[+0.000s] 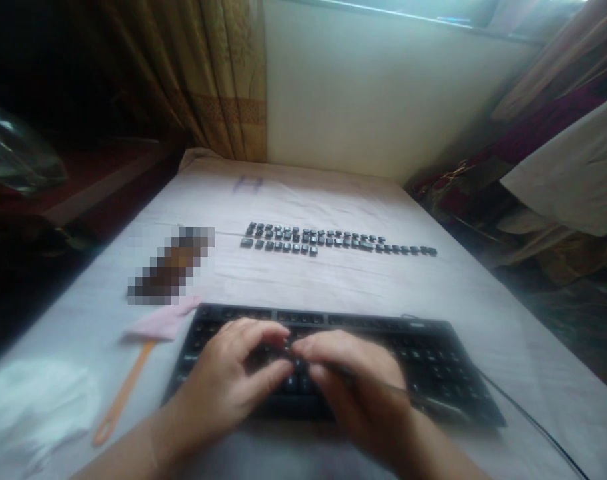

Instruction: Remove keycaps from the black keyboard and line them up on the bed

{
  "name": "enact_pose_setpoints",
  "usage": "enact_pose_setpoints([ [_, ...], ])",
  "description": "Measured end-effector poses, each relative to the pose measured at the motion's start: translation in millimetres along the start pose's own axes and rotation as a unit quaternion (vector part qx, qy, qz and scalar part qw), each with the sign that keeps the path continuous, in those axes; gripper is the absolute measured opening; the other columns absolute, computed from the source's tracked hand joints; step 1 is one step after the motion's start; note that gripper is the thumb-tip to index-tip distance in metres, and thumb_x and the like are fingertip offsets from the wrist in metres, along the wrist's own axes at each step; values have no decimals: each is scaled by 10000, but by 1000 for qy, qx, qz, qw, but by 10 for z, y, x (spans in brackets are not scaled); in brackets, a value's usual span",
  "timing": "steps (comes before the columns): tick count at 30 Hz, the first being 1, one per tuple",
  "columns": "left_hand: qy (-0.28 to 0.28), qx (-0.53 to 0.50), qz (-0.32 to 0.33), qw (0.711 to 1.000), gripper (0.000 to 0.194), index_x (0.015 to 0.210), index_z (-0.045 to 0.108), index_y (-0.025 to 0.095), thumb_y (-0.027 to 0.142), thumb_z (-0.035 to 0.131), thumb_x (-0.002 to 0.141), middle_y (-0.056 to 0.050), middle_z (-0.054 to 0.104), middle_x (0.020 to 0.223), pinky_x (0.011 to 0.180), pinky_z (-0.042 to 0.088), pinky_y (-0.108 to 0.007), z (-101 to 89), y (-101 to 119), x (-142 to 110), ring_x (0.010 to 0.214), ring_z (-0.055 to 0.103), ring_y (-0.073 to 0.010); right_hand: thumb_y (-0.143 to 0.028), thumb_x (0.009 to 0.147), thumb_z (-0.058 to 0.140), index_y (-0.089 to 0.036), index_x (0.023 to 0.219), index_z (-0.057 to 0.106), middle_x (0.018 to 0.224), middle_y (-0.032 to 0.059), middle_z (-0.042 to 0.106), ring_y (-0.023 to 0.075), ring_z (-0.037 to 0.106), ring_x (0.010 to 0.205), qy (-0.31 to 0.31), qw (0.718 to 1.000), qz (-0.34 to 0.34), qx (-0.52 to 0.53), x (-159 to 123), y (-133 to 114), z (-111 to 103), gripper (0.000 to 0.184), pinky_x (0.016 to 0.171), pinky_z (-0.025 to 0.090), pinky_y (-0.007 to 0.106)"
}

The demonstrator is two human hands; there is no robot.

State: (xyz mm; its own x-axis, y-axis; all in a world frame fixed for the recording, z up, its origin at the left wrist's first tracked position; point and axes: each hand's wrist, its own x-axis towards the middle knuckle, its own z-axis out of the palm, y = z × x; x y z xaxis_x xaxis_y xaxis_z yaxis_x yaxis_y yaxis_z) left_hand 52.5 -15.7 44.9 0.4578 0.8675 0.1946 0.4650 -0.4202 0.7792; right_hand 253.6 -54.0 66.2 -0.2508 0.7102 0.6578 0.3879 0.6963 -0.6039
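A black keyboard (436, 363) lies on the light cloth, with both hands over its left and middle part. My left hand (233, 367) rests on it, thumb and index finger curved and apart, their tips close to the fingertips of my right hand (360, 380). My right hand is closed around a thin, dark, rod-like tool (433, 403), whose shaft sticks out behind the hand to the right. The tool's tip is by the keys between the two hands; blur hides what it touches. Beyond the keyboard, many loose black keycaps (293, 235) are laid out in rows.
Left of the keyboard lie a pink flat piece (158, 323) with an orange handle (123, 393), a pixelated brown item (170, 267) and white crumpled cloth (38, 413). The keyboard's cable (533, 420) runs off right. A curtain (223, 80) and pale wall (343, 93) stand behind.
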Motion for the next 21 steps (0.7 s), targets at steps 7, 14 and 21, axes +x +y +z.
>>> enact_pose_setpoints([
  [7, -35, -82, -70, 994, 139, 938, 724, 257, 315, 627, 856, 0, 772, 893, 794, 554, -291, 7, 71, 3, 840, 722, -204, -57, 903, 545, -164, 1082, 636, 919, 96, 761, 165, 740, 855, 3, 1000, 0, -1, 12, 1, 30, 227, 782, 601, 242],
  [14, -42, -136, -124, 982, 221, 982, 726, 247, 405, 647, 849, -12, 783, 879, 800, 582, -326, 1, 47, 24, 819, 733, -221, 14, 856, 469, -216, 1041, 624, 943, 77, 720, 189, 708, 870, 49, 997, 9, -50, 22, 53, -43, 333, 773, 605, 325],
  [21, -47, -252, -148, 955, 190, 959, 733, 237, 356, 711, 813, -13, 792, 874, 763, 590, -303, -8, 63, 36, 820, 745, -220, -164, 875, 655, -199, 1038, 638, 825, 52, 703, 154, 674, 690, -18, 996, 19, -88, 25, 84, 43, 168, 598, 577, 228],
])
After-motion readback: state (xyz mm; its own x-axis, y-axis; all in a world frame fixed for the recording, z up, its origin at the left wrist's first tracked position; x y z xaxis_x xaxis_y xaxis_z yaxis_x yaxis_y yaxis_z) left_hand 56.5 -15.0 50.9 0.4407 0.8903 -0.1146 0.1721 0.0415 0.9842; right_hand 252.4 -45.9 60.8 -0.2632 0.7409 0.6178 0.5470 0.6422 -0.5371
